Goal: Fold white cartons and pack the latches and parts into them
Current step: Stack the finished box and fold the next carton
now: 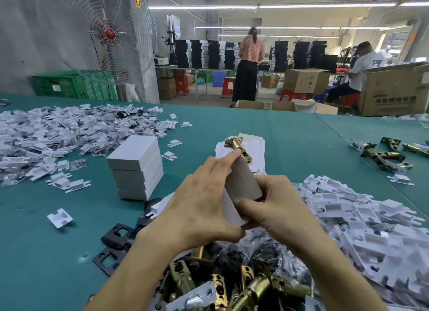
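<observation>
Both hands clamp one white carton (243,183) — left hand (204,201) wrapping its side, right hand (276,204) pinching its end — above brass latches (232,285) at the surface's near edge.

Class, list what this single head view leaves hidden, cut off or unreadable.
1. Inside of the white carton: head view, covered by the left hand and right hand.
2. The latch pile: head view, cut off by the bottom edge.
3. Print on the brown box: head view, too blurred to read.
</observation>
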Available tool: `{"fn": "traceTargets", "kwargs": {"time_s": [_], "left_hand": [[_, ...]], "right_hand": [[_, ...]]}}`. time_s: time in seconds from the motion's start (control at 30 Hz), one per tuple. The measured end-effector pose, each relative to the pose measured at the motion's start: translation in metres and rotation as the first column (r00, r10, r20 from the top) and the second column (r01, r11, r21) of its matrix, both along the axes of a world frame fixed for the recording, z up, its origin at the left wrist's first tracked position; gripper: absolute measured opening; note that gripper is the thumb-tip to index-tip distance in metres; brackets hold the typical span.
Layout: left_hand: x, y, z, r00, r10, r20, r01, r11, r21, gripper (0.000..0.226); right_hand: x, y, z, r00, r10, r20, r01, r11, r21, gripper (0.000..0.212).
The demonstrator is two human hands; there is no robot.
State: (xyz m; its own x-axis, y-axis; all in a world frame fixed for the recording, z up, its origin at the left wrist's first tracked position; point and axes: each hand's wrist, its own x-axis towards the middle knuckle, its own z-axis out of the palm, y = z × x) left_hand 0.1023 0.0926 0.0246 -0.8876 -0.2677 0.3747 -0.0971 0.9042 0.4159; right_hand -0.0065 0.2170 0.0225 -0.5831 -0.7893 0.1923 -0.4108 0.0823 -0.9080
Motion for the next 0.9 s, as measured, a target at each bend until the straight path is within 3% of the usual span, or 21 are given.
{"fn": "traceTargets", "kwargs": {"time_s": [0.07,0.17,0.3,0.4,0.53,0.77,0.9], "left_hand": [[0.000,0.001,0.000,0.999,-0.026,-0.046,0.027,0.999,0.027,0.116],[0.000,0.001,0.000,0.989,-0.014,-0.148,0.026,0.996,0.085,0.104],[0.001,-0.001,0.002,0.975,0.038,-0.218,-0.021,0.997,0.080,0.083],[0.002,-0.005,0.000,0.990,0.054,-0.131,-0.039,0.992,0.117,0.091],[0.004,-0.008,-0.002,0.999,0.042,-0.018,-0.041,0.996,0.086,0.107],[-0.001,-0.008,-0.004,0.972,0.072,-0.225,-0.052,0.994,0.093,0.072],[-0.001,-0.013,-0.003,0.926,0.165,-0.339,-0.105,0.977,0.187,0.058]], "right_hand": [[0.000,-0.001,0.000,0.989,-0.092,-0.114,0.094,0.995,0.014,0.003],[0.002,-0.001,0.002,0.960,-0.194,-0.201,0.190,0.981,-0.037,0.020],[0.006,-0.001,0.004,0.943,-0.285,-0.171,0.260,0.953,-0.157,0.046],[0.010,0.000,0.007,0.944,-0.289,-0.157,0.249,0.940,-0.233,0.050],[0.010,0.001,0.005,0.925,-0.322,-0.203,0.266,0.928,-0.261,0.049],[0.005,-0.001,0.001,0.890,-0.386,-0.244,0.316,0.906,-0.282,0.036],[0.005,-0.004,0.001,0.931,-0.299,-0.211,0.227,0.924,-0.307,0.016]]}}
